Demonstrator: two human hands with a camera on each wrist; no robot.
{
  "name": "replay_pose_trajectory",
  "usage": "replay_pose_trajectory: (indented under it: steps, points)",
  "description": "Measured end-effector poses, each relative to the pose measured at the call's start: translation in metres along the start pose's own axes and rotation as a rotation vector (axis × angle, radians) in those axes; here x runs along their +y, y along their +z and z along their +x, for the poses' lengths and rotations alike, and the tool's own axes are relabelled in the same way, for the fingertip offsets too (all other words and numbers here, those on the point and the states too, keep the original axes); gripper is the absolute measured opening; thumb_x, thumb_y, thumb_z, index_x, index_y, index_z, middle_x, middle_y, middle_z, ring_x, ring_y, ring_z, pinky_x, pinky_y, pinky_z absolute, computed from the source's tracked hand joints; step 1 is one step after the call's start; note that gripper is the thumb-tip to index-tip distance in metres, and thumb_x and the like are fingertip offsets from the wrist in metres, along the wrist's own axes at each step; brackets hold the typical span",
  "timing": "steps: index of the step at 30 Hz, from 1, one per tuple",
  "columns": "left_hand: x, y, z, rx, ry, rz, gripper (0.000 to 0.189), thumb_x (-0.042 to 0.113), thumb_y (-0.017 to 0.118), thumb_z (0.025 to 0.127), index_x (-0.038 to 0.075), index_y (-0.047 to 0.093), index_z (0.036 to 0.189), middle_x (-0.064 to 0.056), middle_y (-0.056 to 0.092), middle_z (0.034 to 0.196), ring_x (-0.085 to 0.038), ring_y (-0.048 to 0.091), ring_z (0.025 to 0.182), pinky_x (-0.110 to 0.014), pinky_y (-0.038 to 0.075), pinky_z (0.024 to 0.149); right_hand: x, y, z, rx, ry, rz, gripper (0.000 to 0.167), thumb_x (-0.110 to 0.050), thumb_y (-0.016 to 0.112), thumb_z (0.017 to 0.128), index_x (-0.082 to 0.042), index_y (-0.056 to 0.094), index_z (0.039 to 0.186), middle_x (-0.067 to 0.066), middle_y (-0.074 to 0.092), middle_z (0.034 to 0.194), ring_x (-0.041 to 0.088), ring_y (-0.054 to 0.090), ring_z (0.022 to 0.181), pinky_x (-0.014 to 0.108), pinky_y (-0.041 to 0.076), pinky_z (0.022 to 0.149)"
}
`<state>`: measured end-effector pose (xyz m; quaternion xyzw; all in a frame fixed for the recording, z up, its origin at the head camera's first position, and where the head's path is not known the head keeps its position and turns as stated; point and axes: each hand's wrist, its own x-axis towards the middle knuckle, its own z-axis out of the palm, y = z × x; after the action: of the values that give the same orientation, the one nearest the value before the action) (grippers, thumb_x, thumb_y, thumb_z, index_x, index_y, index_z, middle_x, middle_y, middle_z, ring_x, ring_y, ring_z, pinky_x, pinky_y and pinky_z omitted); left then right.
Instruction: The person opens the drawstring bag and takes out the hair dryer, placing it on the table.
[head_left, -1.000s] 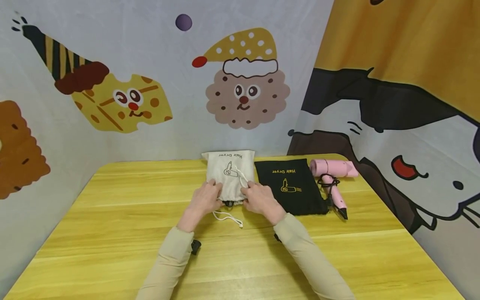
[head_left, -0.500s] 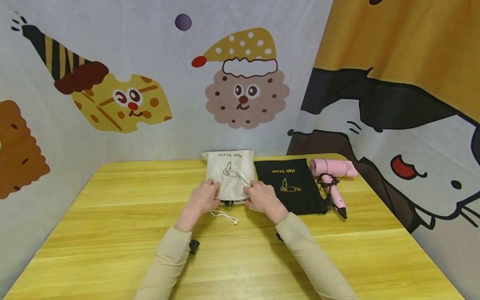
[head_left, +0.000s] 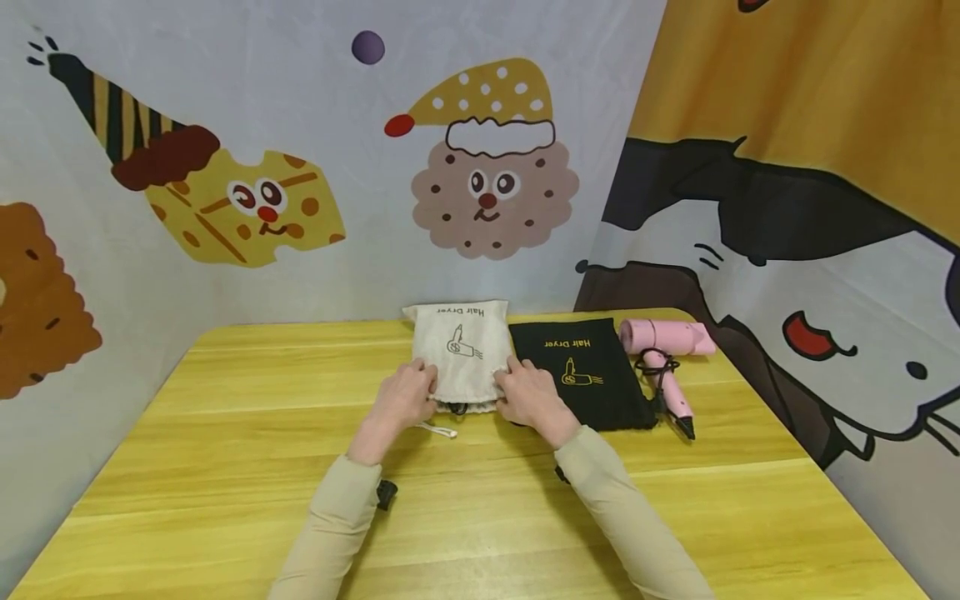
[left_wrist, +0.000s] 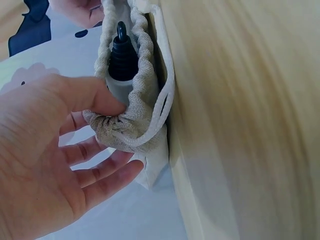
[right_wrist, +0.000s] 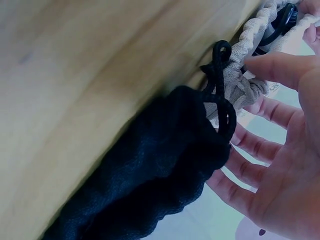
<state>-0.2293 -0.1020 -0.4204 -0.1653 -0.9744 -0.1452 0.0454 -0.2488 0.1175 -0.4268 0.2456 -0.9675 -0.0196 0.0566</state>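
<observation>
A cream drawstring bag (head_left: 450,321) printed "Hair Dryer" lies flat near the table's back edge, its mouth toward me. My left hand (head_left: 403,396) pinches one corner of that mouth between thumb and fingers. At the opposite corner my right hand (head_left: 531,393) pinches the gathered cloth. Between the scalloped edges, in the left wrist view, shows the black ribbed cord end (left_wrist: 123,60) of a pale handle inside the bag; the rest is hidden by cloth. A white drawstring (left_wrist: 167,95) loops from the left corner.
A black "Hair Dryer" bag (head_left: 562,358) lies just right of the cream one, close by my right fingers. A pink hair dryer (head_left: 660,335) with its cord wound up rests beyond it. The wooden table (head_left: 247,442) ends at a cartoon-printed backdrop (head_left: 300,275).
My hands have spread slightly apart along the bag's mouth. The white cord over the print is gone from sight, and the loop at the front has drawn shorter toward the left.
</observation>
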Motion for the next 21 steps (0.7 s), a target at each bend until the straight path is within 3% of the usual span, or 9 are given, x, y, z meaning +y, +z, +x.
replay_pose_trajectory:
  steps: [4,8,15,21]
  points:
    - [0.0001,0.001,-0.0002,0.019,0.003,0.012,0.02,0.002,0.07,0.072,0.011,0.052,0.075,-0.003,0.047,0.076,-0.018,0.044,0.067,-0.025,0.039,0.053,0.0003,0.0003,0.0002,0.003,0.004,-0.006,0.017,-0.033,0.066,0.087,-0.017,0.06,0.086,0.005,0.05,0.087,0.021,0.043,0.069,0.031,0.036,0.051]
    - [0.0003,0.0007,-0.0004,0.026,0.001,0.018,0.019,0.001,0.071,0.072,0.01,0.054,0.076,-0.003,0.048,0.077,-0.018,0.046,0.068,-0.025,0.042,0.054,0.0007,-0.0007,0.0003,0.0,0.008,-0.022,0.016,-0.031,0.065,0.088,-0.016,0.064,0.095,0.007,0.053,0.091,0.022,0.045,0.071,0.033,0.04,0.052]
    - [-0.0001,-0.0011,-0.001,0.021,-0.005,0.016,0.021,0.001,0.072,0.072,0.01,0.054,0.077,-0.003,0.048,0.078,-0.019,0.047,0.069,-0.026,0.042,0.055,0.0029,-0.0011,0.0001,-0.025,0.019,-0.026,0.017,-0.025,0.061,0.09,-0.014,0.064,0.103,0.009,0.053,0.094,0.022,0.042,0.07,0.032,0.037,0.052]
    - [-0.003,-0.002,-0.0016,0.032,0.008,0.019,0.022,0.0,0.071,0.073,0.01,0.053,0.08,-0.004,0.049,0.08,-0.02,0.047,0.069,-0.028,0.042,0.053,0.0054,-0.0033,-0.001,-0.059,0.043,-0.012,0.019,-0.027,0.065,0.089,-0.014,0.062,0.102,0.009,0.052,0.095,0.022,0.041,0.071,0.033,0.037,0.053]
